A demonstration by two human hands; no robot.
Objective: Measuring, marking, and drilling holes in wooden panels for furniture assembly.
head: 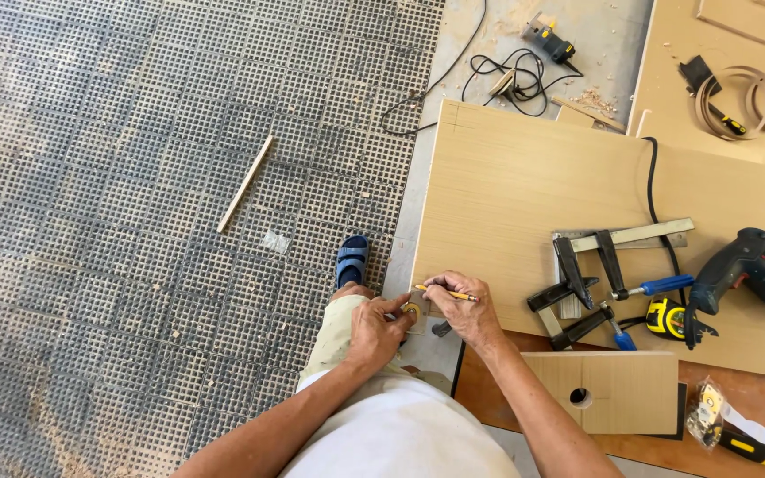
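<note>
My right hand (464, 308) holds a yellow pencil (444, 293) with its tip at the near left edge of a large light wooden board (524, 190). My left hand (375, 329) grips a small yellow object, partly hidden by the fingers, pressed against the board's near left corner. Both hands sit close together over that corner.
On the board lie bar clamps with blue handles (608, 288), a steel square (630, 236), a yellow tape measure (666, 319) and a dark power drill (759, 270). A small panel with a round hole (608, 389) lies nearer. A thin wooden strip (245, 183) lies on the grid floor mat. My sandalled foot (351, 259) stands beside the board.
</note>
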